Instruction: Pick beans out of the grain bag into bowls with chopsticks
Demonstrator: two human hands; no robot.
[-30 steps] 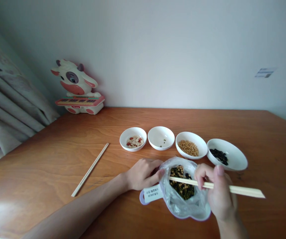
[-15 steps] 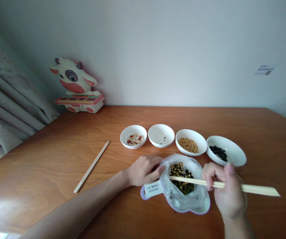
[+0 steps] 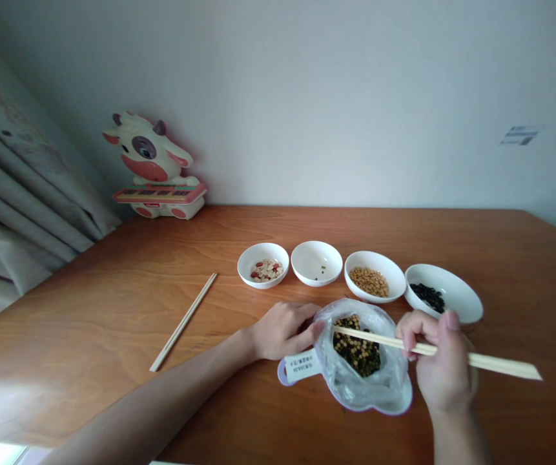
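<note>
Your right hand point(image 3: 445, 368) has its grip closed around the chopsticks point(image 3: 432, 351), whose tips reach over the mixed beans point(image 3: 358, 349) in the plastic bag point(image 3: 360, 381) on the table point(image 3: 113, 336), while your left hand point(image 3: 282, 330) seems to pinch the bag's rim.

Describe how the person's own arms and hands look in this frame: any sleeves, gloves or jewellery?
Both are bare. The left hand and its long forearm show no sleeve, glove, ring or watch. The right hand is likewise ungloved, with short, unpainted nails on the fingers.
</note>
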